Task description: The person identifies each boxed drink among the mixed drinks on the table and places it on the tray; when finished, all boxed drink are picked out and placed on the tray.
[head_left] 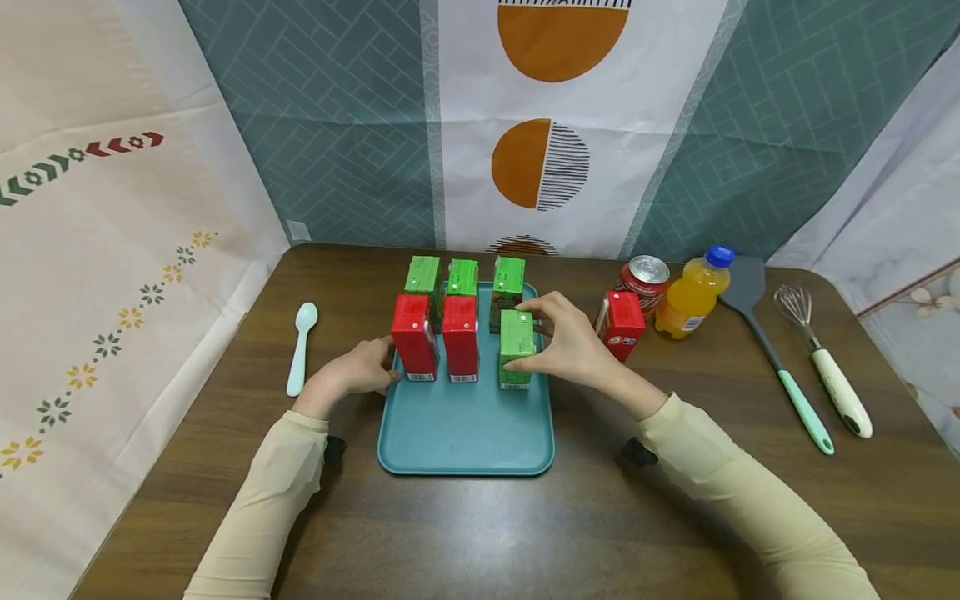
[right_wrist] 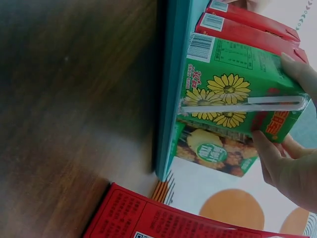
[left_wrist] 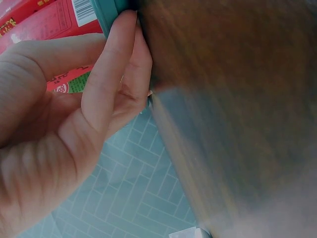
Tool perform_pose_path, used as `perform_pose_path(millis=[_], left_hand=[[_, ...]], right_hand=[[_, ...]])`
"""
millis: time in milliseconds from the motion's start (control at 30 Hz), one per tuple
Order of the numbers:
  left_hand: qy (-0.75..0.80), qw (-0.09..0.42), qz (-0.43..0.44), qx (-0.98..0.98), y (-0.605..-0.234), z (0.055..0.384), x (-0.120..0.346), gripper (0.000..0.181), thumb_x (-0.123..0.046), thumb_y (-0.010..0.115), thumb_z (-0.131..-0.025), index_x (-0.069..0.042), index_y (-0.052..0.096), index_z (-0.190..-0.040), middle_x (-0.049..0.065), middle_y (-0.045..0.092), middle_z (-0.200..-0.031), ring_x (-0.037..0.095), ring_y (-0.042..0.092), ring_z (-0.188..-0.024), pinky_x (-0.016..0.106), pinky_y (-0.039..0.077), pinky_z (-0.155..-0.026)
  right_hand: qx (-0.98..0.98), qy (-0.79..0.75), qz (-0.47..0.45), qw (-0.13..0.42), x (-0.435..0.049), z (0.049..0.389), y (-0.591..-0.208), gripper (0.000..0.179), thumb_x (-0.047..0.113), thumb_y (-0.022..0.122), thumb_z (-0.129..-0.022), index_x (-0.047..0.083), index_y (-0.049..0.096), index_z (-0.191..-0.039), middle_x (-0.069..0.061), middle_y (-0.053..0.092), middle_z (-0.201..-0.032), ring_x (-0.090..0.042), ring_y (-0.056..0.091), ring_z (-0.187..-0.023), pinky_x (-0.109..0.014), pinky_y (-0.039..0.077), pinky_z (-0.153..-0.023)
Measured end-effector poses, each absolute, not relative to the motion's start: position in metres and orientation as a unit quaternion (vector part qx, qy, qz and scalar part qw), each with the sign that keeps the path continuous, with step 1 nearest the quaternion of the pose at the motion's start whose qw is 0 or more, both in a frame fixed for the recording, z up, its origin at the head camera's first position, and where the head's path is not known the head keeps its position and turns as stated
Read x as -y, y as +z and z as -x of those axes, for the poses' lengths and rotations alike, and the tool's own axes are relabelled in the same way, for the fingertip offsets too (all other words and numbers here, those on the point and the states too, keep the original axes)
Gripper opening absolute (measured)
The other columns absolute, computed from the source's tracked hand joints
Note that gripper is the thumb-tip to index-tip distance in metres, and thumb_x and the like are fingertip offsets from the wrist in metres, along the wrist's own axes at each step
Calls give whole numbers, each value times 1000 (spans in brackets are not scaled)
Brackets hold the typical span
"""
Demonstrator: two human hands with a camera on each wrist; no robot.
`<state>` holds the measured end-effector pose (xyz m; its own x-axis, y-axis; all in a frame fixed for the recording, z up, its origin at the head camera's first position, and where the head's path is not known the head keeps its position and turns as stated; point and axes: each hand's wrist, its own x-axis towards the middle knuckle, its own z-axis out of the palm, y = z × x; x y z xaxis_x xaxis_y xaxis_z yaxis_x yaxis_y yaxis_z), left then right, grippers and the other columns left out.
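A teal tray bears two rows of drink cartons. In the front row stand a red carton, another red carton and a green carton with yellow flowers on its side. My right hand pinches the top of this front green carton between thumb and fingers; its straw shows in the right wrist view. Behind it are several green cartons. On the left, my left hand grips the tray's rim, thumb and fingers meeting at the edge beside a red carton.
Right of the tray a red carton stands on the wooden table, near a soda can and an orange drink bottle. Farther right lie a spatula and a whisk. A spoon lies left.
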<state>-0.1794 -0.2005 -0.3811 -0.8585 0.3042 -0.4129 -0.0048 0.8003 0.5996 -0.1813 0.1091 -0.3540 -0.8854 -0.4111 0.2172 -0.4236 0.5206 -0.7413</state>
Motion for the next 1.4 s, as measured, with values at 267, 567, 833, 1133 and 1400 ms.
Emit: perform_pose_path(millis=[267, 567, 833, 1133, 1400], left_hand=[[304, 255, -83, -914, -380, 179, 201, 58, -2, 59, -87, 10, 31, -137, 25, 58, -108, 22, 64, -76, 34, 55, -67], [295, 252, -83, -918, -380, 180, 200, 59, -3, 60, -86, 10, 31, -137, 22, 58, -101, 22, 62, -75, 33, 55, -65], [296, 253, -83, -917, -381, 179, 200, 60, -3, 58, -88, 11, 28, -138, 25, 57, -107, 21, 63, -74, 34, 55, -67], [293, 251, -88, -918, -380, 179, 200, 61, -3, 58, -88, 11, 28, -139, 27, 55, -112, 23, 63, -80, 34, 55, -68], [295, 248, -92, -918, -379, 178, 200, 59, -3, 58, -88, 11, 30, -137, 26, 57, -107, 23, 62, -78, 34, 55, -65]], right_hand=[[876, 421, -236, -6, -109, 184, -355, 72, 24, 87, -64, 6, 52, -125, -8, 49, -115, -23, 56, -104, -37, 51, -85], [897, 356, -262, 16, -113, 182, -357, 80, 35, 83, -68, 8, 47, -135, -10, 45, -128, -26, 50, -113, -43, 49, -88], [896, 333, -292, 41, -130, 175, -346, 78, 36, 81, -71, 13, 46, -137, -9, 41, -138, -25, 44, -122, -48, 45, -93], [890, 313, -320, 89, -159, 152, -322, 58, 26, 78, -76, 14, 55, -128, -7, 43, -138, -24, 40, -126, -46, 48, -88], [882, 286, -348, 136, -194, 155, -315, 59, 12, 82, -70, 14, 58, -123, -6, 47, -132, -22, 48, -117, -32, 52, -82]])
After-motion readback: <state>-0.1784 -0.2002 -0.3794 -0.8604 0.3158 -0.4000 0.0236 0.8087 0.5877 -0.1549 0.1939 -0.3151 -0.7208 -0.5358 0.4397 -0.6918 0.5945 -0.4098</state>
